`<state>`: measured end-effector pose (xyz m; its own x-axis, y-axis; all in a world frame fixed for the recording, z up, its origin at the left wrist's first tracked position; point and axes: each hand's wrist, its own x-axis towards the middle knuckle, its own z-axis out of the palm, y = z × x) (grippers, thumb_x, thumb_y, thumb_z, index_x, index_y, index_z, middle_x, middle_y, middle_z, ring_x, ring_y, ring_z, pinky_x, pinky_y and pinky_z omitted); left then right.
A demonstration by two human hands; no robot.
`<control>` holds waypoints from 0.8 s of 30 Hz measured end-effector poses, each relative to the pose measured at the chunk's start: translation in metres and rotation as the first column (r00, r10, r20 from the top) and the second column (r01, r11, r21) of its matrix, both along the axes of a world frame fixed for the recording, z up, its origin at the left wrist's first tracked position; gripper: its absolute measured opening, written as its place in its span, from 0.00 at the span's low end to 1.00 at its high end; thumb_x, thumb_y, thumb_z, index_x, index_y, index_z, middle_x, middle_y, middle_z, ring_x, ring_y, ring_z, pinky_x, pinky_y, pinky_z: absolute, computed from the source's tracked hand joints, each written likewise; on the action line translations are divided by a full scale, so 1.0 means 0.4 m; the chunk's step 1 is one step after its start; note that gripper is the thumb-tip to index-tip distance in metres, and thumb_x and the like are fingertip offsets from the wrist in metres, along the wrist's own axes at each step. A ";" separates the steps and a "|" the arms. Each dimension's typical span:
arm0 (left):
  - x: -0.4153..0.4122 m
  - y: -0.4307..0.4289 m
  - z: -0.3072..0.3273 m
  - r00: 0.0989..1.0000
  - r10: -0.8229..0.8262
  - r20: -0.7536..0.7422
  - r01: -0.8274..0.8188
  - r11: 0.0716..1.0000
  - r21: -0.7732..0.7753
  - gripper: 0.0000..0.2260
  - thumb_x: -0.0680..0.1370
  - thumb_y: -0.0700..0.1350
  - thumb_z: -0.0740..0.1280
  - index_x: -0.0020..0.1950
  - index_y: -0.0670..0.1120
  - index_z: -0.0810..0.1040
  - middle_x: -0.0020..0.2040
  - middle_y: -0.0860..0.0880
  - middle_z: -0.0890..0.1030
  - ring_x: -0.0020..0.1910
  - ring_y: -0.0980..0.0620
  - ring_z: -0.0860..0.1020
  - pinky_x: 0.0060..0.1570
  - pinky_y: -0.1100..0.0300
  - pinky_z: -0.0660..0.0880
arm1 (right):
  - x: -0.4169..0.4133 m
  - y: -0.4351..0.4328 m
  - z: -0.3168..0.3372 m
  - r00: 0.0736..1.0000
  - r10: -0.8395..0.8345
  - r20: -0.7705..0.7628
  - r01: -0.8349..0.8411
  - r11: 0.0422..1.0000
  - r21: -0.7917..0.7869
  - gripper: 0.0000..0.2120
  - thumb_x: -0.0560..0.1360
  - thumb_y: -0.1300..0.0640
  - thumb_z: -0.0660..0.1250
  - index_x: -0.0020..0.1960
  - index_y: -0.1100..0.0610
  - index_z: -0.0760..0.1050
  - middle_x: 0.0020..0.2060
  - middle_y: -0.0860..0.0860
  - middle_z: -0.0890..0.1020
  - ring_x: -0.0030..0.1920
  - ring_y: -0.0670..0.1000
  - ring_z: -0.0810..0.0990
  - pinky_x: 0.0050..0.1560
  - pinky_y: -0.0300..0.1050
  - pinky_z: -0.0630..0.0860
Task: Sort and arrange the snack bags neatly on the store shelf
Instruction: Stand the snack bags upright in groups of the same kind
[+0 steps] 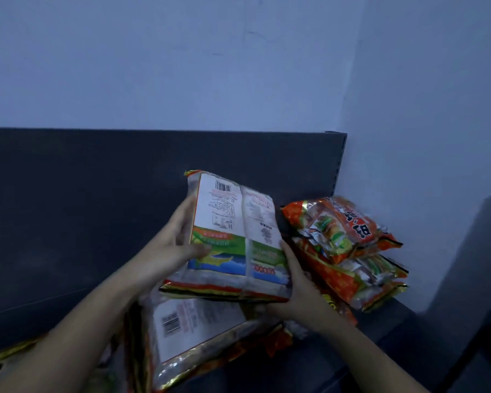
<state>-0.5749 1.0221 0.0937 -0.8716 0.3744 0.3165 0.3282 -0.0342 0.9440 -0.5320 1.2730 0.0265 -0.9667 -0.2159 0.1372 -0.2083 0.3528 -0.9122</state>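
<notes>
The left hand [179,245] grips the left edge of a snack bag [238,228], thumb across its printed face. The right hand [298,287] clasps the bag's lower right corner. The bag is held above the shelf [380,321] (barcode side towards the camera). Beneath it lies a second bag [193,327], also back up. Just to the right, a stack of orange bags [346,245] sits in the shelf's corner by the dark back panel [97,194].
</notes>
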 end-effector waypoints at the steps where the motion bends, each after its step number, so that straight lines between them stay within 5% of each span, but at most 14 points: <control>1: 0.015 -0.034 -0.003 1.000 0.015 -0.011 -0.015 1.000 0.026 0.39 0.72 0.27 0.65 0.73 0.59 0.56 0.63 0.68 0.71 0.62 0.67 0.73 0.52 0.69 0.74 | -0.002 -0.022 0.009 0.999 0.025 -0.027 -0.025 1.000 0.006 0.54 0.65 0.63 0.77 0.70 0.36 0.42 0.62 0.36 0.68 0.60 0.33 0.73 0.53 0.30 0.73; 6: 0.111 -0.227 -0.008 0.991 0.125 -0.050 -0.122 0.991 0.049 0.41 0.68 0.42 0.76 0.67 0.68 0.54 0.62 0.73 0.71 0.63 0.66 0.72 0.53 0.69 0.74 | -0.011 -0.188 0.054 0.977 0.087 -0.196 -0.059 0.988 0.145 0.52 0.63 0.53 0.78 0.72 0.35 0.46 0.67 0.44 0.68 0.64 0.37 0.71 0.63 0.37 0.72; 8: 0.157 -0.295 -0.013 0.980 0.195 -0.040 -0.194 0.980 0.042 0.41 0.69 0.41 0.75 0.70 0.65 0.55 0.64 0.70 0.72 0.64 0.62 0.73 0.54 0.66 0.75 | -0.009 -0.258 0.058 0.965 0.135 -0.224 -0.107 0.985 0.132 0.49 0.65 0.57 0.78 0.73 0.40 0.49 0.61 0.36 0.68 0.59 0.30 0.71 0.59 0.28 0.70; 11: 0.228 -0.377 -0.037 0.944 0.330 -0.026 -0.330 0.944 0.001 0.39 0.73 0.37 0.69 0.74 0.62 0.51 0.63 0.70 0.72 0.63 0.63 0.73 0.54 0.69 0.74 | -0.003 -0.356 0.037 0.944 0.279 -0.176 -0.266 0.959 0.096 0.49 0.66 0.64 0.76 0.71 0.37 0.49 0.61 0.40 0.73 0.56 0.34 0.77 0.50 0.31 0.76; 15: 0.308 -0.466 -0.126 0.872 0.490 0.021 -0.486 0.870 -0.086 0.40 0.72 0.44 0.69 0.73 0.65 0.49 0.59 0.74 0.73 0.61 0.68 0.73 0.51 0.74 0.73 | 0.019 -0.473 -0.013 0.902 0.401 -0.162 -0.359 0.903 0.235 0.50 0.66 0.60 0.77 0.70 0.34 0.45 0.64 0.39 0.68 0.60 0.31 0.71 0.53 0.25 0.71; 17: 0.337 -0.501 -0.188 0.845 0.526 0.091 -0.519 0.850 -0.091 0.40 0.70 0.49 0.71 0.73 0.65 0.50 0.61 0.68 0.75 0.62 0.63 0.74 0.53 0.70 0.74 | 0.039 -0.510 -0.049 0.882 0.455 -0.120 -0.401 0.861 0.314 0.50 0.67 0.56 0.76 0.70 0.34 0.43 0.67 0.38 0.64 0.63 0.30 0.67 0.58 0.25 0.68; 20: 0.364 -0.533 -0.276 0.822 0.540 0.179 -0.526 0.842 -0.122 0.45 0.62 0.61 0.76 0.72 0.66 0.53 0.63 0.61 0.76 0.62 0.59 0.75 0.54 0.64 0.76 | 0.060 -0.551 -0.108 0.864 0.502 -0.030 -0.425 0.761 0.490 0.52 0.67 0.48 0.75 0.70 0.34 0.36 0.73 0.41 0.59 0.70 0.39 0.62 0.69 0.39 0.65; 24: 0.356 -0.575 -0.369 0.826 0.555 0.094 -0.508 0.806 -0.303 0.41 0.68 0.65 0.70 0.74 0.67 0.50 0.72 0.62 0.64 0.72 0.57 0.63 0.69 0.45 0.64 | 0.068 -0.592 -0.157 0.878 0.476 0.054 -0.352 0.565 0.746 0.56 0.67 0.38 0.71 0.74 0.45 0.30 0.75 0.46 0.55 0.74 0.51 0.55 0.72 0.47 0.56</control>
